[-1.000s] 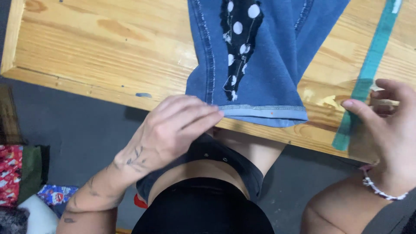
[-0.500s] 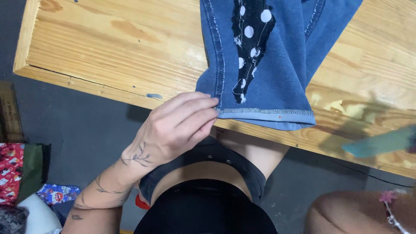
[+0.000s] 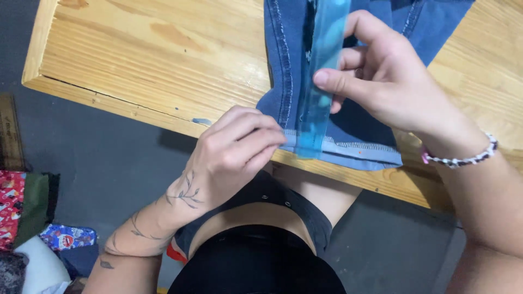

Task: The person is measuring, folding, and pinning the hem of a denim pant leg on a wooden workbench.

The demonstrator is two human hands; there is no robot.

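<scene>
Wooden table [image 3: 163,60] fills the top of the frame, with dark grey floor [image 3: 98,163] below it and some colourful fabric [image 3: 22,212] piled at the lower left. Your denim piece [image 3: 354,125] hangs over the table's near edge around the upper middle, hem toward you. Your left hand [image 3: 234,155] lies mostly flat, fingers loosely curled, pressing down the hem's left corner without gripping anything. Your right hand [image 3: 392,81] pinches a see-through blue ruler [image 3: 321,81] between thumb and fingers, holding it lengthwise down the denim so its lower end reaches the hem. There's a beaded bracelet [image 3: 463,158] on your right wrist.
</scene>
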